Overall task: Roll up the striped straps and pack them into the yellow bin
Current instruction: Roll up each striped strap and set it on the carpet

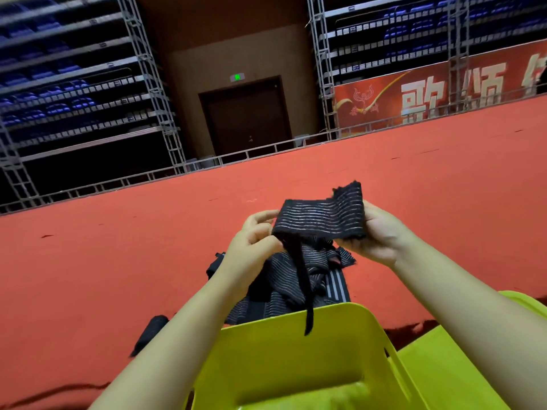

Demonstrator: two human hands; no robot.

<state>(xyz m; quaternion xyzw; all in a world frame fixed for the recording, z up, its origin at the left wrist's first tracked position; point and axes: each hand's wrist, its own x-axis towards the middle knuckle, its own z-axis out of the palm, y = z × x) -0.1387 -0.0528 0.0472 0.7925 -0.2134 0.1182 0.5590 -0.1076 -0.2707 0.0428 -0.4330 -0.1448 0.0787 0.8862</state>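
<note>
A black strap with thin pale stripes (pixel 321 216) is stretched between both hands above the red floor. My left hand (pixel 254 241) pinches its left end, and a narrow black tail hangs from there down to the bin's rim. My right hand (pixel 374 232) grips the strap's right end, whose frayed edge sticks up. Under the hands lies a loose pile of striped straps (pixel 299 279). The yellow bin (pixel 296 350) stands nearest me, open side up. One rolled black strap (pixel 149 332) lies on the floor left of the bin.
Red carpet (pixel 118 261) covers the floor all around. A second yellow-green piece (pixel 444 365) sits to the right of the bin. Far behind are a low metal rail (pixel 207 161), tiered blue seats, a dark door and a red banner.
</note>
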